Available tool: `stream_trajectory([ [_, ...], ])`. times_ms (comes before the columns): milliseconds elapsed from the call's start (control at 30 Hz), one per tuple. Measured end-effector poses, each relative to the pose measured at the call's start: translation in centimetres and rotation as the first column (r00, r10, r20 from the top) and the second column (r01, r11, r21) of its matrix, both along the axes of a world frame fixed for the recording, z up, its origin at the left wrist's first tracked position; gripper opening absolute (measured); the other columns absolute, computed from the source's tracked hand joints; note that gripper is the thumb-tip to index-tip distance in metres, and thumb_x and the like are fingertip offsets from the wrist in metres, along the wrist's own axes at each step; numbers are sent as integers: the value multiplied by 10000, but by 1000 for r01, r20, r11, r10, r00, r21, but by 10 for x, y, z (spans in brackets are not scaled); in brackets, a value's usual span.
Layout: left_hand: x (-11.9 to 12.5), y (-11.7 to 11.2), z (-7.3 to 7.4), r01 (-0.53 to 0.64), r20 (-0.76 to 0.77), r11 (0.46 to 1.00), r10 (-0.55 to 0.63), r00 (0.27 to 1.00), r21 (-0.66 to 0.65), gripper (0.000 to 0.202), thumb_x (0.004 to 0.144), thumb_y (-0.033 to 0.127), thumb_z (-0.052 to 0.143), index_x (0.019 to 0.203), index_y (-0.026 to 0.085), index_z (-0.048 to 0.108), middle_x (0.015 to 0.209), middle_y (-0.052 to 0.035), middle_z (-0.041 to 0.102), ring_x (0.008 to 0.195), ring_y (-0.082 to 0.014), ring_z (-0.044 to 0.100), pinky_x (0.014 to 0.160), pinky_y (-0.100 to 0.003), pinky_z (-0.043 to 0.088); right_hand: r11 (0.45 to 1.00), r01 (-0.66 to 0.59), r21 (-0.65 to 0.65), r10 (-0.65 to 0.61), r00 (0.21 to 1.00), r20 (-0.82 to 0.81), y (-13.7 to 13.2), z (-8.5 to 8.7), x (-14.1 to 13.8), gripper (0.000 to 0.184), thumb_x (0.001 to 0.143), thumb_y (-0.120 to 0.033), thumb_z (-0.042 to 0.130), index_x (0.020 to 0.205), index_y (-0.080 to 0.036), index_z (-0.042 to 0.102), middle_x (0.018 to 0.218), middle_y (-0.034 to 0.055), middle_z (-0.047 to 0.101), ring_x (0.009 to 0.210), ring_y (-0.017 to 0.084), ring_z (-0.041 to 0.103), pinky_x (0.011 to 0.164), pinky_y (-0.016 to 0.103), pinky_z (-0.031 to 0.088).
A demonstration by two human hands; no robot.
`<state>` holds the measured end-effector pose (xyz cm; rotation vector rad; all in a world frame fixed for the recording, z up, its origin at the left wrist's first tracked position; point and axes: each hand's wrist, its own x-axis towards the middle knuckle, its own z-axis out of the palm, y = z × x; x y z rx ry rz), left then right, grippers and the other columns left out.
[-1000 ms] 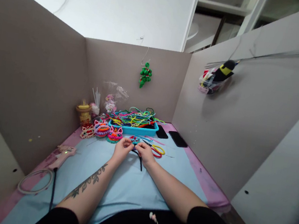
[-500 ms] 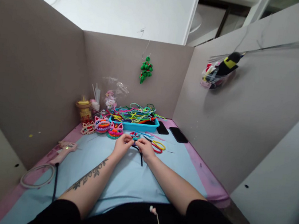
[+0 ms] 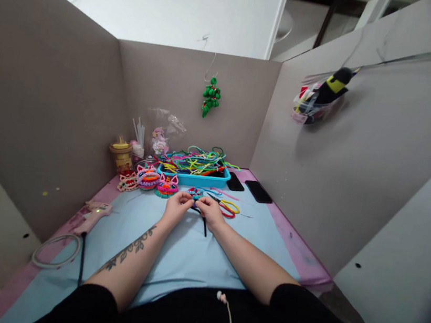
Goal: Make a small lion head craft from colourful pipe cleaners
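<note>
Both of my hands meet over the blue cloth in a pinch. My left hand (image 3: 178, 207) and my right hand (image 3: 210, 210) are closed on a black pipe cleaner (image 3: 205, 226), whose loose end hangs down between them. Just beyond the fingertips is a small teal and red pipe-cleaner piece (image 3: 195, 193); the fingers partly hide where it meets the black one. Scissors (image 3: 230, 206) with red and yellow handles lie beside my right hand. To the left of my hands stand colourful pipe-cleaner animal heads (image 3: 167, 187) with pink ears.
Behind my hands a blue tray (image 3: 193, 181) is heaped with pipe cleaners. Two dark phones (image 3: 258, 192) lie to its right. A pink glue gun (image 3: 94, 217) with a cable rests at the left. Grey panels (image 3: 193, 89) enclose the table on three sides.
My hands stay in nearly the same place and keep their pinch. The whole view has shifted slightly; nothing has visibly been taken up or let go.
</note>
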<state>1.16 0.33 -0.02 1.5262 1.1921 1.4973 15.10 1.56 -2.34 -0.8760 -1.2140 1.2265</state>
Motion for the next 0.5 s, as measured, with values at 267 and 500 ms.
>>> stream_trajectory([
  [267, 0, 4, -5, 21, 42, 999, -19, 999, -30, 208, 621, 267, 700, 757, 142, 606, 643, -11, 656, 605, -138, 623, 594, -235, 482, 999, -8, 32, 8, 1000, -14, -4, 6, 0, 188, 633, -336, 667, 647, -172, 575, 462, -66, 424, 422, 68, 332, 438, 221, 215],
  [500, 0, 5, -8, 56, 65, 998, -53, 996, -42, 217, 619, 277, 705, 751, 142, 597, 649, -21, 662, 602, -144, 625, 587, -237, 479, 997, -3, -80, -9, 989, -146, -5, 9, -2, 285, 542, -314, 723, 740, -181, 567, 561, -38, 549, 502, 110, 493, 487, 233, 355],
])
